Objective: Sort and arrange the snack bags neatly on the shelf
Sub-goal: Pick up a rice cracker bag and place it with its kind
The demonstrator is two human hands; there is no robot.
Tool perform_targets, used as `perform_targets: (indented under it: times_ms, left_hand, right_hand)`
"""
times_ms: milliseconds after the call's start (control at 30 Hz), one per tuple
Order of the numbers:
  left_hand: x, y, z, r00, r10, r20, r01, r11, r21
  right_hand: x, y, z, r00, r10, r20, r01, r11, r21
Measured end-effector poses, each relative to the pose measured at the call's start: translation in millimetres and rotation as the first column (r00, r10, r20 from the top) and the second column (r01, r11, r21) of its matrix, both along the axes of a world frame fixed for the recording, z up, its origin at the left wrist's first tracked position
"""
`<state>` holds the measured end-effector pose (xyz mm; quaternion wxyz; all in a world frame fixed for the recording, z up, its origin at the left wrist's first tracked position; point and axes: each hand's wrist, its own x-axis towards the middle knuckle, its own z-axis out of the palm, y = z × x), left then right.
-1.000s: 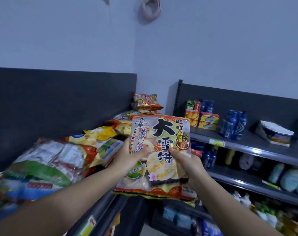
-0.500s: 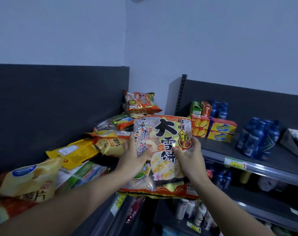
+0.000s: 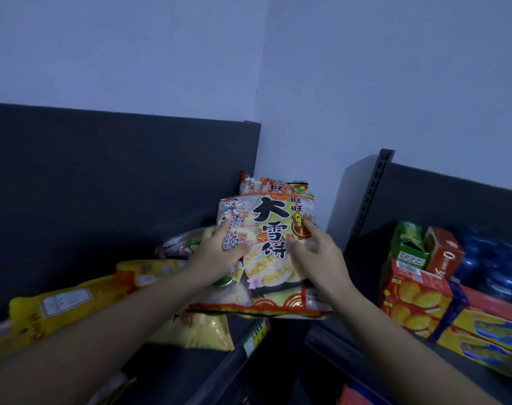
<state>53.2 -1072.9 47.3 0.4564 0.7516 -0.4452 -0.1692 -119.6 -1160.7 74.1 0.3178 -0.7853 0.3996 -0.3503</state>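
A large rice cracker bag (image 3: 273, 220) with big black characters stands tilted at the far end of the left shelf (image 3: 250, 342), by the wall corner. My left hand (image 3: 219, 254) holds its left side with the thumb and a finger on the front. My right hand (image 3: 317, 254) holds its right side the same way. A second bag of the same kind (image 3: 278, 185) stands right behind it, mostly hidden. The held bag's bottom edge sticks out past the shelf's front. Yellow snack bags (image 3: 73, 302) lie along the shelf under my left arm.
A dark back panel (image 3: 117, 176) runs behind the left shelf. The right shelf holds a green box (image 3: 411, 249), a red box (image 3: 443, 254), orange cracker boxes (image 3: 415, 296), yellow-and-blue boxes (image 3: 488, 331) and blue bottles (image 3: 496, 267).
Both hands have carried the bag forward and up to the shelf's far end, in front of the matching bag. The view has moved closer to the corner.
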Motion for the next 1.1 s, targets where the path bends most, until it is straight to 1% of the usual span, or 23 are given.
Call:
perform_targets:
  times_ms: [67, 133, 233, 333, 400, 433, 467, 533, 567, 667, 700, 733, 800, 833, 967, 1033, 1100]
  left_hand:
    - [25, -17, 4, 0.999, 0.047, -0.027, -0.045, 0.997, 0.062]
    - [53, -35, 7, 0.997, 0.043, -0.061, -0.036, 0.994, 0.104]
    - [90, -61, 12, 0.999, 0.023, -0.04, -0.019, 0.994, 0.105]
    - [117, -91, 22, 1.0, 0.006, -0.026, -0.003, 0.994, 0.111]
    - [133, -109, 28, 1.0, -0.001, 0.03, -0.003, 0.991, 0.131]
    - [142, -116, 29, 0.994, 0.001, 0.109, -0.018, 0.987, 0.157]
    - [151, -123, 28, 0.976, -0.007, 0.218, -0.036, 0.981, 0.191]
    - [163, -134, 20, 0.908, -0.027, 0.419, -0.071, 0.973, 0.218]
    - [163, -138, 14, 0.883, -0.049, 0.466, -0.063, 0.973, 0.221]
    - [152, -152, -12, 0.872, -0.16, 0.462, 0.061, 0.973, 0.221]
    - [148, -157, -19, 0.871, -0.17, 0.46, 0.073, 0.973, 0.221]
    - [147, -161, -25, 0.876, -0.164, 0.454, 0.065, 0.972, 0.226]
    - [147, -164, -33, 0.89, -0.141, 0.434, 0.031, 0.967, 0.253]
    - [147, -164, -34, 0.894, -0.133, 0.427, 0.021, 0.966, 0.258]
    - [152, -161, -40, 0.905, -0.131, 0.405, 0.042, 0.974, 0.221]
    - [154, -159, -43, 0.9, -0.138, 0.414, 0.044, 0.973, 0.228]
    - [154, -155, -47, 0.888, -0.15, 0.434, 0.031, 0.963, 0.268]
  right_hand:
    - [25, -22, 4, 0.997, 0.073, 0.01, -0.074, 0.995, 0.064]
    - [51, -46, 5, 0.991, 0.132, 0.027, -0.135, 0.981, 0.138]
    - [83, -77, 4, 0.985, 0.152, 0.082, -0.167, 0.959, 0.23]
    - [106, -99, 3, 0.978, 0.149, 0.147, -0.181, 0.953, 0.241]
    - [120, -105, 2, 0.98, 0.136, 0.144, -0.164, 0.966, 0.2]
    - [128, -109, 0, 0.983, 0.129, 0.13, -0.151, 0.973, 0.174]
    - [135, -115, -2, 0.987, 0.119, 0.111, -0.137, 0.977, 0.164]
    - [147, -123, -9, 0.987, 0.134, 0.084, -0.146, 0.977, 0.153]
    - [151, -124, -12, 0.987, 0.151, 0.056, -0.158, 0.978, 0.134]
    - [160, -125, -31, 0.972, 0.217, -0.086, -0.21, 0.975, 0.077]
    - [163, -124, -38, 0.964, 0.234, -0.13, -0.23, 0.972, 0.047]
    - [167, -124, -43, 0.954, 0.225, -0.2, -0.228, 0.974, 0.011]
    - [172, -127, -52, 0.911, 0.153, -0.383, -0.203, 0.975, -0.092]
    - [173, -130, -54, 0.892, 0.114, -0.438, -0.196, 0.97, -0.145]
    - [176, -137, -58, 0.901, 0.042, -0.431, -0.201, 0.923, -0.329]
    - [177, -140, -64, 0.903, 0.028, -0.429, -0.201, 0.909, -0.364]
    - [178, -139, -70, 0.904, 0.03, -0.427, -0.204, 0.907, -0.368]
